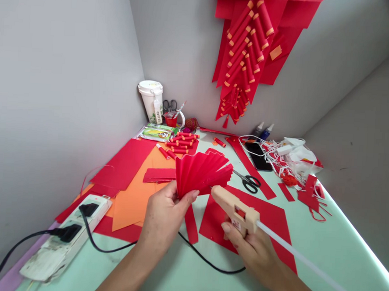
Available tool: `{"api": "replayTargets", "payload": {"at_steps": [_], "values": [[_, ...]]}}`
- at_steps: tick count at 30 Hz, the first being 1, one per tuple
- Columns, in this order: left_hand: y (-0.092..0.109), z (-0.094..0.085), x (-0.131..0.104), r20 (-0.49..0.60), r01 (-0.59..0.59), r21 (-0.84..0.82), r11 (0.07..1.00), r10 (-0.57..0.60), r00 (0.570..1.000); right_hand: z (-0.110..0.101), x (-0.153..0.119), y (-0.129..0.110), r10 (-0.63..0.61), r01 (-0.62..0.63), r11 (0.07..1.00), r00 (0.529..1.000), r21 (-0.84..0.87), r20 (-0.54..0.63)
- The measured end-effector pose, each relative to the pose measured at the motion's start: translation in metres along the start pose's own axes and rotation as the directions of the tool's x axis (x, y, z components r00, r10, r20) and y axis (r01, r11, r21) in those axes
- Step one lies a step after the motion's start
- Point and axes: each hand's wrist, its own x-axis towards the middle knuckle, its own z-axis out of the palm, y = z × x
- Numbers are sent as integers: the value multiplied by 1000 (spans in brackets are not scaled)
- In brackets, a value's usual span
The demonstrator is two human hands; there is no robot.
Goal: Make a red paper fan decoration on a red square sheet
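Note:
My left hand [167, 216] pinches the gathered lower end of a red pleated paper fan [201, 172], which spreads up and to the right. My right hand [252, 250] is wrapped round the handle of a cream glue gun [235, 207]. Its nozzle points left at the lower right edge of the fan; whether it touches the paper I cannot tell. A long translucent glue stick [302, 257] sticks out of the gun's back. Beneath the gun lies a large red paper sheet [259, 215]. Black-handled scissors [249, 182] rest just beyond the fan, their blades partly hidden by it.
Red-and-orange paper rolls [181, 142] lie piled behind the fan. A power strip [66, 238] sits at left, its black cord [207, 260] crossing under my hands. At right are a phone [259, 156] and paper scraps [295, 160]. A red firecracker decoration [243, 47] hangs on the wall.

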Motion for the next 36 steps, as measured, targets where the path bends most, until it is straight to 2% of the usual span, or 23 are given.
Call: {"api": "replayTargets", "payload": {"at_steps": [3, 5, 7, 9, 11, 12, 14, 16, 19, 21, 25, 30, 34, 36], "values": [[8, -11, 2, -174, 45, 30, 999, -39, 984, -3, 3, 3, 8, -8, 1000, 999, -19, 48], [11, -20, 4, -323, 28, -5, 1000, -28, 946, -3, 6, 3, 9, -9, 1000, 1000, -14, 18], [10, -29, 7, -457, -51, -92, 994, 3, 889, -3, 10, -1, 13, -13, 1000, 1000, -11, 16], [8, -34, 11, -573, -167, -183, 969, 33, 819, -2, 16, -9, 9, -8, 1000, 997, -26, 72], [5, -37, 14, -639, -274, -258, 926, 49, 768, 1, 25, -20, 9, 1, 998, 986, -61, 164], [4, -38, 15, -648, -316, -293, 902, 55, 760, 3, 30, -25, 0, 18, 996, 978, -82, 210], [4, -40, 17, -643, -371, -349, 861, 68, 763, 10, 40, -33, -62, 100, 988, 956, -121, 286], [4, -41, 17, -638, -388, -368, 845, 75, 766, 21, 49, -39, -170, 235, 958, 927, -164, 333], [5, -44, 15, -613, -342, -345, 874, 66, 787, 42, 60, -43, -284, 401, 876, 879, -269, 384], [6, -46, 13, -589, -293, -327, 898, 48, 806, 55, 67, -45, -317, 463, 818, 858, -341, 405], [7, -46, 10, -563, -232, -324, 917, 10, 826, 75, 78, -43, -325, 491, 758, 855, -429, 404], [7, -42, 9, -548, -207, -333, 920, -11, 836, 86, 82, -35, -319, 478, 761, 865, -439, 388], [4, -37, 8, -433, -138, -400, 906, -55, 900, 83, 80, -33, -338, 474, 771, 871, -426, 357], [2, -34, 6, -347, -68, -431, 900, -95, 933, 74, 78, -34, -389, 482, 807, 868, -341, 308]]}}
